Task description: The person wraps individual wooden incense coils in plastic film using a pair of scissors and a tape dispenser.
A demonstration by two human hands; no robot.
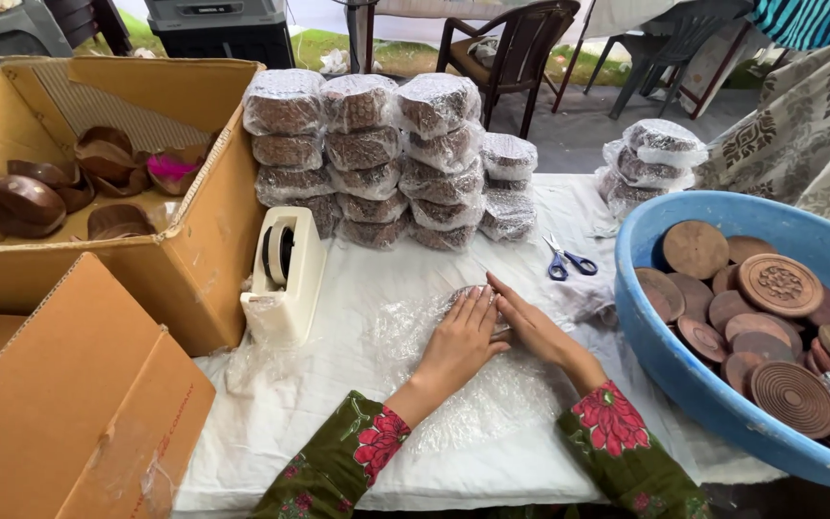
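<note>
My left hand (464, 336) lies flat, fingers together, pressing down on a sheet of clear bubble wrap (492, 394) spread on the white tablecloth (290, 423). My right hand (528, 323) lies beside it, fingers stretched forward, touching my left fingertips over a round object that is mostly hidden under the wrap and my hands. Both sleeves are green with red flowers.
Stacks of bubble-wrapped brown discs (377, 159) stand behind, with a smaller pile (650, 163) at right. A white tape dispenser (285, 274) and blue-handled scissors (567, 259) lie nearby. A blue tub (665, 356) holds several wooden discs. Cardboard boxes (194, 250) stand at left.
</note>
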